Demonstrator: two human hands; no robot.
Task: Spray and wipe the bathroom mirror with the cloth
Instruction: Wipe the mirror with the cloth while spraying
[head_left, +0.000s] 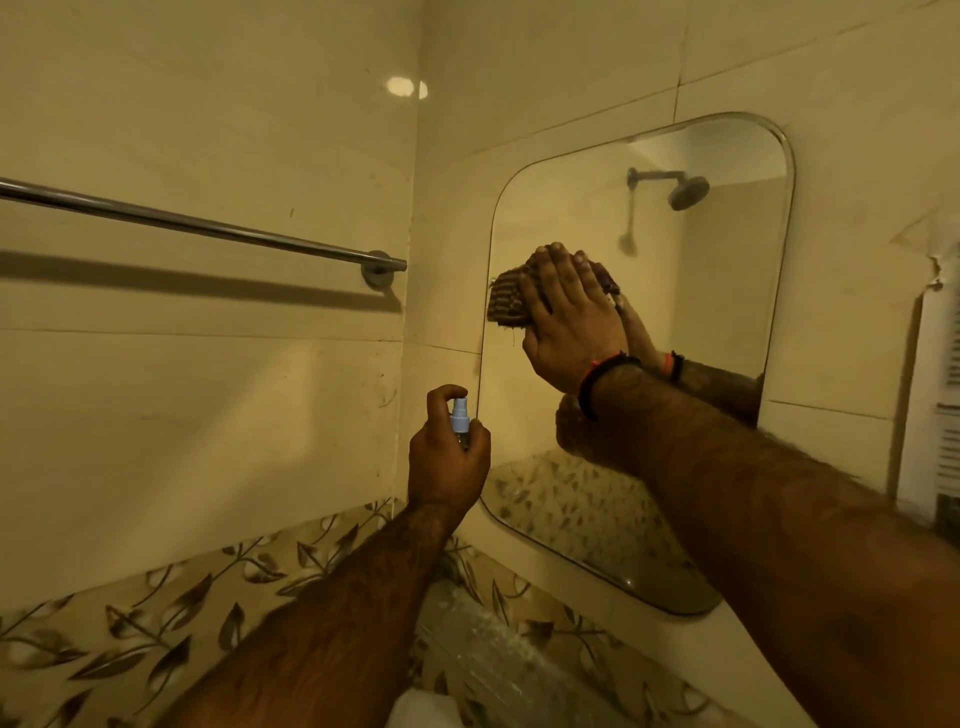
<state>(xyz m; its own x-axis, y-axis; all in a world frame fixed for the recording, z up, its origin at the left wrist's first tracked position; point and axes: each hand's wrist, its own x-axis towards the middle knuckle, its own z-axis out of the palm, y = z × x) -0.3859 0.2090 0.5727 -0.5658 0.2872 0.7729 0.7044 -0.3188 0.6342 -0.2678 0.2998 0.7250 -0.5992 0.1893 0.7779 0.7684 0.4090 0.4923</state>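
Pressing the cloth (511, 301) flat against the left edge of the mirror (727, 291), the right hand (569, 317) has most glass rightward; the left hand (447, 462) grips the spray bottle (460, 418) below.

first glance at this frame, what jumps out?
The right hand presses a dark striped cloth flat against the rounded mirror on the right wall. Below left, the left hand grips a small blue-capped spray bottle. A chrome towel bar crosses the left wall.

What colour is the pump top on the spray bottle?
Light blue. It tops the spray bottle that the left hand grips, and the head view shows it best.
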